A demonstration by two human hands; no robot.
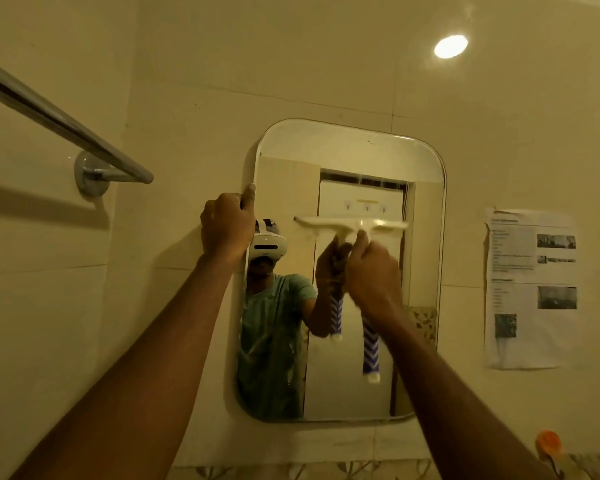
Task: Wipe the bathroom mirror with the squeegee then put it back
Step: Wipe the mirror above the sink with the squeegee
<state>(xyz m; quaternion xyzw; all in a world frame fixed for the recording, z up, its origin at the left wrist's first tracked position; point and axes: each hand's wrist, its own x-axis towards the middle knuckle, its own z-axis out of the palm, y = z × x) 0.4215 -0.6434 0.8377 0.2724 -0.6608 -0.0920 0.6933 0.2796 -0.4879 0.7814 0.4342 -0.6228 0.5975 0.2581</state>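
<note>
A rounded rectangular mirror (423, 278) hangs on the tiled wall ahead. My right hand (373, 271) grips the squeegee (352, 226) by its handle; the white blade lies flat and horizontal against the glass at mid height. The blue-and-white patterned end of the handle (370, 348) hangs below my fist. My left hand (226, 225) is closed around the mirror's left edge, thumb up along the rim. The glass reflects a person in a green shirt and a white headset, plus the squeegee's mirrored handle.
A chrome towel rail (63, 128) juts from the left wall at upper left. Printed paper sheets (530, 289) are stuck to the wall right of the mirror. An orange object (548, 443) sits at lower right. A ceiling light (451, 46) glows above.
</note>
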